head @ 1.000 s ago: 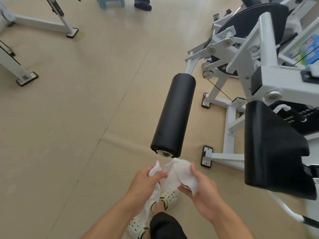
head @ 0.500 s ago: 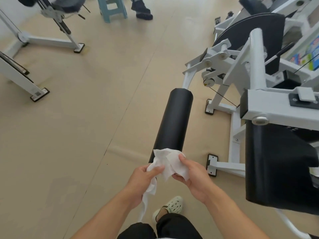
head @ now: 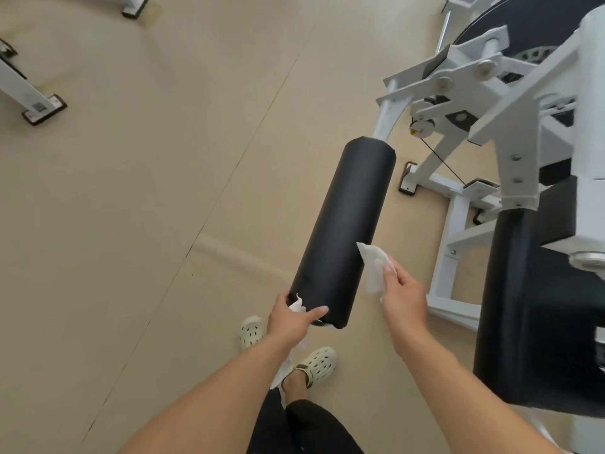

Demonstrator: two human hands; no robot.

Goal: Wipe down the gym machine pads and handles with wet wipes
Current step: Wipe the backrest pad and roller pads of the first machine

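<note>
Black vinyl covers the roller pad [head: 343, 231], a long cylinder jutting out from the white frame [head: 510, 103] of the gym machine toward the person, its free end near their waist. That is why they stand where they do: both arms can reach around the end without leaning over the steel.

At that near end the left hand [head: 291, 317] cups the pad, thumb laid across the black cover and fingers round the far side, with a wet wipe [head: 297, 304] pinched against the rim; a tail of it hangs down past the wrist. It looks placed to steady the roller as much as to clean it, since a pad like this would likely turn on its bar when rubbed.

On the other flank the right hand [head: 404, 298] pinches a second white wipe [head: 373, 267], whose top corner touches or just clears the pad's side; I cannot tell which. One wipe per hand would suit working both sides at once.

Further right, the big flat black pad [head: 540, 322] sits under the frame, away from both hands.
</note>
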